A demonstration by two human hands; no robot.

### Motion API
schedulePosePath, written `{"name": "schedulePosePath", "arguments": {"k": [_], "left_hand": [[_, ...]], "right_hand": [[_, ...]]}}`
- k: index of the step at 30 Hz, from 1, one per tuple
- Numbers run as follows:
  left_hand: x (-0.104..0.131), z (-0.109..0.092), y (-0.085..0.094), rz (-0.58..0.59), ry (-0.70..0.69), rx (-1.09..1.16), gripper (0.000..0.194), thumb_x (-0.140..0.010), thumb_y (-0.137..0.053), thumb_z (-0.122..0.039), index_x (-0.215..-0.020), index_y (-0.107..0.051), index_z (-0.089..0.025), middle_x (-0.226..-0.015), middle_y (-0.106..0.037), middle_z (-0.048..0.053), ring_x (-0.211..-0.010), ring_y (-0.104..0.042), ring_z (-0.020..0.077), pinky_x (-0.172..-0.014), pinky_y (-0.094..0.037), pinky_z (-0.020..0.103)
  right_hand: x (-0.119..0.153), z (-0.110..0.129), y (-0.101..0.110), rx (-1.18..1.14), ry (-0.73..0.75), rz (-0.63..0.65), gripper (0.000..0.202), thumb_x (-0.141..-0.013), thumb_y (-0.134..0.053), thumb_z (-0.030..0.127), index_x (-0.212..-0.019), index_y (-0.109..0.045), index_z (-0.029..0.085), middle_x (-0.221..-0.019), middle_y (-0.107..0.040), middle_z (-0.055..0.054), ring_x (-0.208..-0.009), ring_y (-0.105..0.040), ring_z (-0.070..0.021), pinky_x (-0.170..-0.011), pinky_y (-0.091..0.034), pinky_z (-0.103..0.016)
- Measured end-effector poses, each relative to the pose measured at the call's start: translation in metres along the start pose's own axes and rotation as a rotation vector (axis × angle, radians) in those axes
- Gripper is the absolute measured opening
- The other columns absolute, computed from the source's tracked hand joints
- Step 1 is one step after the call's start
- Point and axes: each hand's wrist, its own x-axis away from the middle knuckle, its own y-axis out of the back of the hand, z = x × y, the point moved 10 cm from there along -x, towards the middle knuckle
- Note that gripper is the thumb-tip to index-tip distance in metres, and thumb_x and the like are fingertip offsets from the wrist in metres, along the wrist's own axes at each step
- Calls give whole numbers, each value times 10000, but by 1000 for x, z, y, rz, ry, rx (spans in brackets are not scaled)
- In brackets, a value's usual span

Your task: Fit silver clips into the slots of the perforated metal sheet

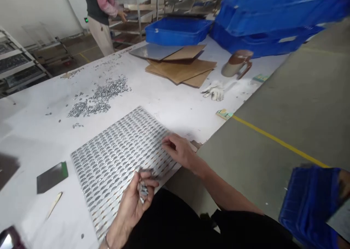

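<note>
A silvery sheet [117,150] patterned with rows of dark oval pieces lies on the white table [161,99]. Palm up over its near edge, my left hand [136,198] has its fingers curled round several small grey metal pieces [143,189]. My right hand [179,150] is at the sheet's right edge, thumb and fingertips pinched together; whatever lies between them is too small to make out. Loose grey oval pieces [109,90] are heaped beyond the sheet.
Brown boards [186,71], a mug [237,63], a white glove [214,91] and blue crates [177,30] stand or lie farther back. A dark green-edged block [51,177] is at left. A person [100,15] stands by the racks.
</note>
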Motion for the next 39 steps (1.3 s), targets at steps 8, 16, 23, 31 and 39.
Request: {"name": "schedulePosePath", "arguments": {"k": [8, 16, 23, 31, 39], "left_hand": [[11, -1, -17, -35, -88, -97, 602, -849, -511, -673, -1211, -531, -193, -751, -576, -5, -399, -417, 47, -302, -161, 128], [9, 11, -2, -131, 37, -149, 412, -817, -649, -578, -917, -589, -183, -636, -515, -39, -469, -465, 59, -399, -312, 137], [6, -2, -8, -45, -30, -238, 313, -788, -741, -451, -741, -612, -169, -704, -595, 1, -494, -388, 39, -418, -284, 132], [-2, 7, -1, 28, 32, -37, 192, -696, -781, -128, -885, -743, -143, -1002, -716, 126, -805, -614, 152, -597, -453, 187], [4, 16, 12, -71, 103, -8, 222, -727, -795, -180, -924, -695, -153, -891, -741, 134, -658, -592, 125, -536, -436, 192]], "right_hand": [[70, 97, -62, -69, 347, 373, 204, -968, -470, 164, -1012, -669, 168, -987, -634, -80, -997, -576, -194, -907, -476, -321], [68, 82, -66, 23, 318, 372, 196, -989, -436, 171, -862, -586, 170, -879, -639, -51, -889, -581, -179, -855, -468, -308], [42, 44, -33, -138, 62, 246, 75, -951, -537, 193, -888, -576, 201, -828, -639, 9, -768, -592, -131, -748, -458, -242], [-28, -71, 17, 239, -79, 96, 105, -913, -516, 144, -838, -582, 179, -855, -631, -51, -829, -579, -181, -774, -441, -299], [-40, -92, 6, 241, -124, 153, 86, -853, -548, 133, -799, -606, 167, -771, -644, -27, -742, -574, -155, -722, -425, -272]]}}
